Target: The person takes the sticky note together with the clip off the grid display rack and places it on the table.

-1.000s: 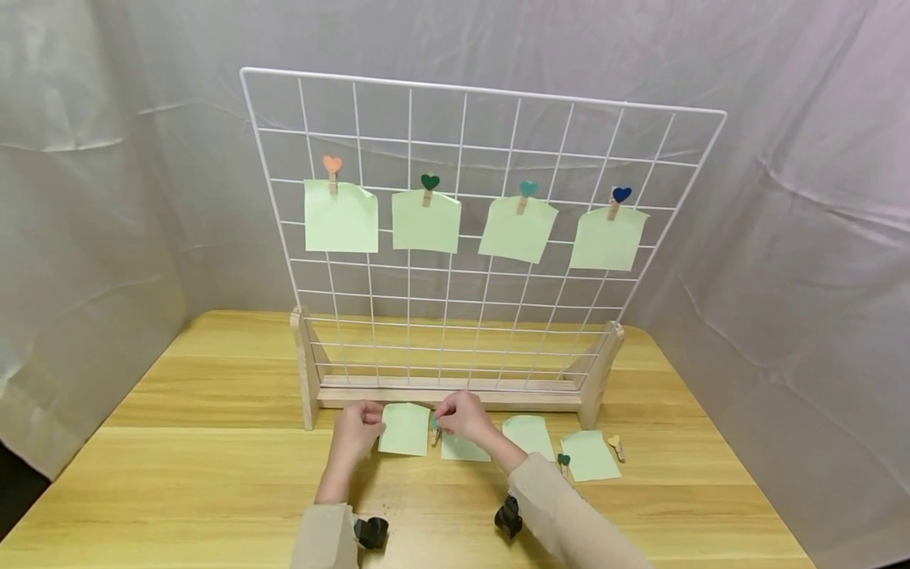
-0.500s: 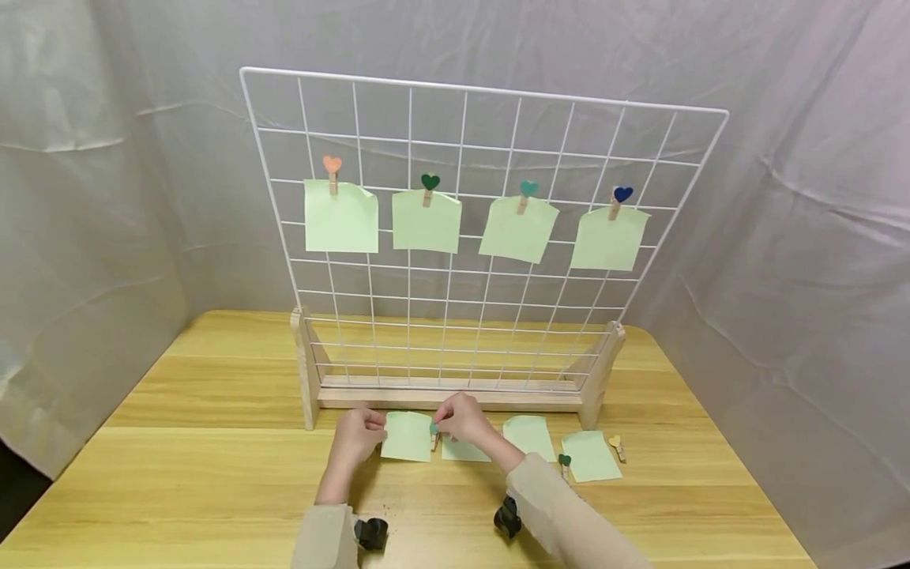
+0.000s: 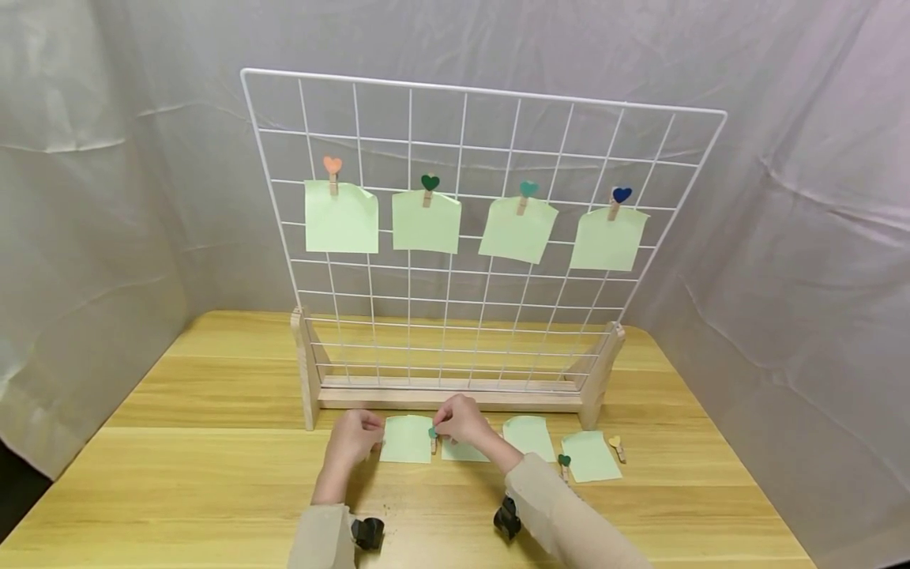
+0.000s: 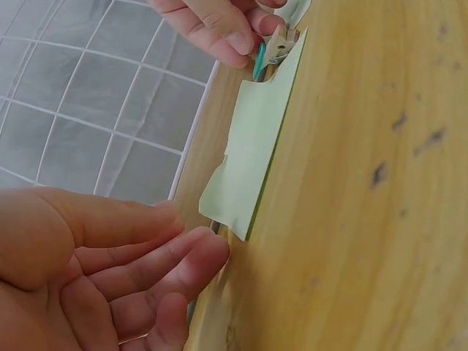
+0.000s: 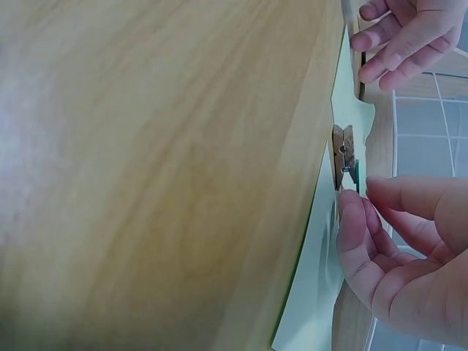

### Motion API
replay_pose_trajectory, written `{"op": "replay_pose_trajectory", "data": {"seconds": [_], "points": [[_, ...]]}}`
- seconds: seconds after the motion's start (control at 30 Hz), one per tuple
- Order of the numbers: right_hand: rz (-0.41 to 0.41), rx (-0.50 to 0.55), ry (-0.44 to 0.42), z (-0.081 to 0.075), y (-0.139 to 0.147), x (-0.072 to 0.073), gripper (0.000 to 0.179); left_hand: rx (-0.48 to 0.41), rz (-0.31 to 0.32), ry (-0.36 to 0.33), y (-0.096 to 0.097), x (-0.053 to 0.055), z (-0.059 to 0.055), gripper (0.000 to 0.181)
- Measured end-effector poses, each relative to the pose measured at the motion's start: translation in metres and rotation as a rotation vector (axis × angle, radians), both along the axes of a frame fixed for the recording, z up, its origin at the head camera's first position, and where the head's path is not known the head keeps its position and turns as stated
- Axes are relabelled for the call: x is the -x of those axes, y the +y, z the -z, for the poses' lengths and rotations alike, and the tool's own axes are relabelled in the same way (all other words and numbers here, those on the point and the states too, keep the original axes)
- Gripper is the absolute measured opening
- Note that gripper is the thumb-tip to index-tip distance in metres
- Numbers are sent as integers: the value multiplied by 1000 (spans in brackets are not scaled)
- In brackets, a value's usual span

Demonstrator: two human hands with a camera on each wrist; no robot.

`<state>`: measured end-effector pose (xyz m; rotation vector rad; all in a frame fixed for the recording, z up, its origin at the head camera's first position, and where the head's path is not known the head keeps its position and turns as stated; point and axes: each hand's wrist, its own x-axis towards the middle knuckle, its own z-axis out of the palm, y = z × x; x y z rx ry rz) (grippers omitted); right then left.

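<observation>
My left hand [image 3: 354, 436] is beside the left edge of a pale green sticky note [image 3: 406, 439] on the table. In the left wrist view its thumb and fingers are apart, close to the curled corner of the note [image 4: 248, 153] and holding nothing. At that note's right side lies a small wooden clothespin [image 3: 434, 442] with a teal heart. My right hand [image 3: 464, 420] pinches the clothespin's heart end between thumb and forefinger. In the right wrist view, the clothespin [image 5: 338, 157] shows its spring and wooden legs. A second note [image 3: 465, 451] is partly hidden under my right hand.
Behind the hands stands a white wire grid [image 3: 448, 273] on a wooden base [image 3: 455, 399]. Several notes hang from heart clothespins there. Farther right lie two notes, a dark green heart clothespin [image 3: 565, 465] and a yellow heart clothespin [image 3: 617, 448].
The leftmost table note has shifted slightly toward me. The teal heart clothespin and my right fingertips have come a little nearer too. My left hand has dropped slightly.
</observation>
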<state>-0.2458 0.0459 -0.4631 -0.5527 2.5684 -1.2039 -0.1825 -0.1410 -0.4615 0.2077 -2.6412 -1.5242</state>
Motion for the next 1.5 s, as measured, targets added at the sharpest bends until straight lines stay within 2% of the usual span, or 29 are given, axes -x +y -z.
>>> {"op": "replay_pose_trajectory", "data": {"seconds": [0.37, 0.5, 0.6, 0.7, 0.8, 1.03, 1.33, 1.5], "points": [[2, 8, 7, -7, 3, 1, 6, 36, -23, -3, -1, 1, -5, 14], [-7, 26, 17, -11, 4, 1, 6, 17, -15, 39, 0, 2, -9, 16], [-16, 34, 26, -15, 4, 2, 7, 27, -7, 96, -1, 4, -12, 15], [-23, 44, 33, -20, 4, 2, 8, 55, -12, 132, -2, 5, -16, 15], [-33, 63, 35, -24, 3, 2, 8, 65, -18, 135, -2, 6, -21, 18], [-53, 104, 46, -37, 1, 4, 10, 35, -22, 166, -3, 7, -32, 18], [-25, 122, 12, -51, -2, 7, 10, 21, -18, 193, -5, 10, -45, 20], [-52, 116, 63, -61, -4, 7, 12, 43, -16, 229, -6, 11, -54, 19]]}}
